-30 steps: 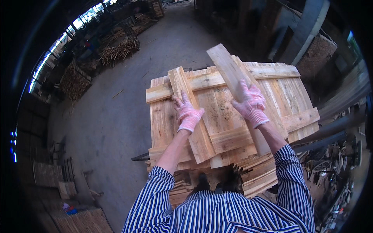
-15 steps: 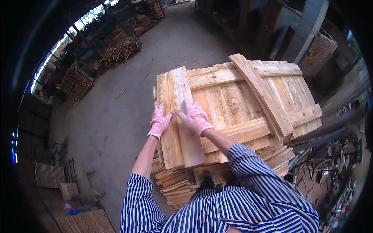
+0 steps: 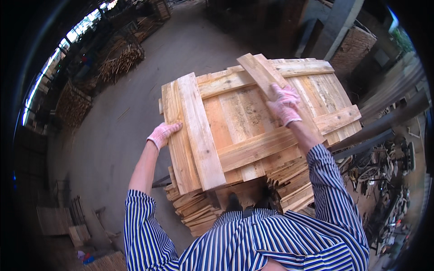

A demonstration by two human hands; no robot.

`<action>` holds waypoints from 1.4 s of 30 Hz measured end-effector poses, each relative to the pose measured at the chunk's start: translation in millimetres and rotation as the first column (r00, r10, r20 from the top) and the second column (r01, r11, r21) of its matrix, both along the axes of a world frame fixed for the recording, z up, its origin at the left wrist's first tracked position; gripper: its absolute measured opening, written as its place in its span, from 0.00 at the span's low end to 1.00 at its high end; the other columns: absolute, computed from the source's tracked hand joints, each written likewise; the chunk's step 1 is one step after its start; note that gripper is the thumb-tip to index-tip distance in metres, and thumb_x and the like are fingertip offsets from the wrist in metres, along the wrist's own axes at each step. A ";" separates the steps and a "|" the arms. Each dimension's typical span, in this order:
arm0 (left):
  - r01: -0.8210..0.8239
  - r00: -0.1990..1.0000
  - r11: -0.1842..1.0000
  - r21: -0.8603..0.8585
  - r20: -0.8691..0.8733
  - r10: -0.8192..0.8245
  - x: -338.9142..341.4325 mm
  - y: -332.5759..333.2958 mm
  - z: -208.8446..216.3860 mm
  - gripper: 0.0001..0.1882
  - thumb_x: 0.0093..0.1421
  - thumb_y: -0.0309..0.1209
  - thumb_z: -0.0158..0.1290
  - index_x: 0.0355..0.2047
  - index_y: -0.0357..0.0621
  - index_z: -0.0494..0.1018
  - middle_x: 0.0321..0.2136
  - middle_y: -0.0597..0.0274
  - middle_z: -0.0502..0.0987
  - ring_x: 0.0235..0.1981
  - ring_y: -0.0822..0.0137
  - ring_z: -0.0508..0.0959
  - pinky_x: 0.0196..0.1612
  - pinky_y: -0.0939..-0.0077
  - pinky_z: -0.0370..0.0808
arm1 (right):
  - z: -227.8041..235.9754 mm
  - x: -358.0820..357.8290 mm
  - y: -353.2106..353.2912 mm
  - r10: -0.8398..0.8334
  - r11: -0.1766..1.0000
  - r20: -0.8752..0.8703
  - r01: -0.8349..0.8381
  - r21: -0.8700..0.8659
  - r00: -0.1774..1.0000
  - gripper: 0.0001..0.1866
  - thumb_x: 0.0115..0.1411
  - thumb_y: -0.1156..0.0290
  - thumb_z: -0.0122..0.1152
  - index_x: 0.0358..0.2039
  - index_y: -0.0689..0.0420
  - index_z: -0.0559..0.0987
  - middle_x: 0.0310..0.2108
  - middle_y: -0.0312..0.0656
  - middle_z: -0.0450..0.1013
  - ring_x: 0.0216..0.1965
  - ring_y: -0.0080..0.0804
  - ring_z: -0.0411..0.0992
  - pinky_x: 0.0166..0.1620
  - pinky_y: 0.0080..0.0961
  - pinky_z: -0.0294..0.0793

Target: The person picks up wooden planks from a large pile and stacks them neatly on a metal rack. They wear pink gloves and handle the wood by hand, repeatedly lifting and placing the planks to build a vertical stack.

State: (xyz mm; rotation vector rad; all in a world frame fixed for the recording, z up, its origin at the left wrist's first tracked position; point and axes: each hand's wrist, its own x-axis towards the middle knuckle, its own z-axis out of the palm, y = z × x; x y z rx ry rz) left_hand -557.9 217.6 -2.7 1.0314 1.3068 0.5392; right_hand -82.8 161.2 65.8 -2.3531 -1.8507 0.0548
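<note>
Both my hands wear pink-and-white knit gloves. My left hand (image 3: 164, 134) grips the left edge of a wooden board stack, its thumb on the outermost plank (image 3: 180, 149) and its other fingers hidden below. A paler plank (image 3: 201, 135) lies lengthwise beside that one. On the right, my right hand (image 3: 285, 105) is closed around a loose diagonal plank (image 3: 258, 72), which lies across a panel of side-by-side boards (image 3: 244, 115). Two crosswise battens, a far batten (image 3: 230, 82) and a near batten (image 3: 253, 147), run over this panel.
Stacks of thin wood pieces (image 3: 196, 210) stand below the panel, near my feet. At the right lies a clutter of metal parts (image 3: 389, 180) beside a dark beam (image 3: 384, 119). Bundled sticks (image 3: 122, 61) lie at the far left, across the concrete floor (image 3: 131, 108).
My right hand has left the pale plank at the left and moved right onto the diagonal plank, whose far end has shifted left. My left hand has moved to the stack's outer edge.
</note>
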 end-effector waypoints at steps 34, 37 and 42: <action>-0.010 1.000 0.986 -0.164 0.018 0.013 -30.1 11.6 -12.8 0.26 0.68 0.37 0.58 0.61 0.38 0.70 0.54 0.56 0.78 0.53 0.61 0.78 0.60 0.62 0.74 | -21.8 -112.0 -54.5 0.282 0.920 -0.345 -0.151 0.361 0.895 0.26 0.50 0.64 0.64 0.51 0.58 0.79 0.41 0.56 0.76 0.45 0.57 0.76 0.47 0.51 0.77; -0.032 0.931 0.943 -0.331 0.334 0.149 -61.8 -14.6 -8.9 0.41 0.74 0.58 0.37 0.74 0.38 0.52 0.74 0.50 0.54 0.73 0.53 0.57 0.73 0.54 0.56 | -33.6 -106.6 -133.9 0.543 0.761 -0.512 -0.133 0.635 0.665 0.29 0.54 0.57 0.71 0.53 0.58 0.77 0.53 0.61 0.74 0.53 0.60 0.75 0.48 0.46 0.81; -0.477 0.867 0.633 -0.610 -0.210 0.451 -87.4 -151.0 -67.2 0.38 0.69 0.57 0.44 0.71 0.47 0.61 0.62 0.53 0.71 0.60 0.51 0.72 0.62 0.49 0.71 | -121.4 -49.7 -296.0 0.549 0.833 -0.754 -0.304 0.461 0.361 0.16 0.61 0.52 0.62 0.32 0.53 0.80 0.37 0.43 0.75 0.42 0.42 0.77 0.42 0.41 0.79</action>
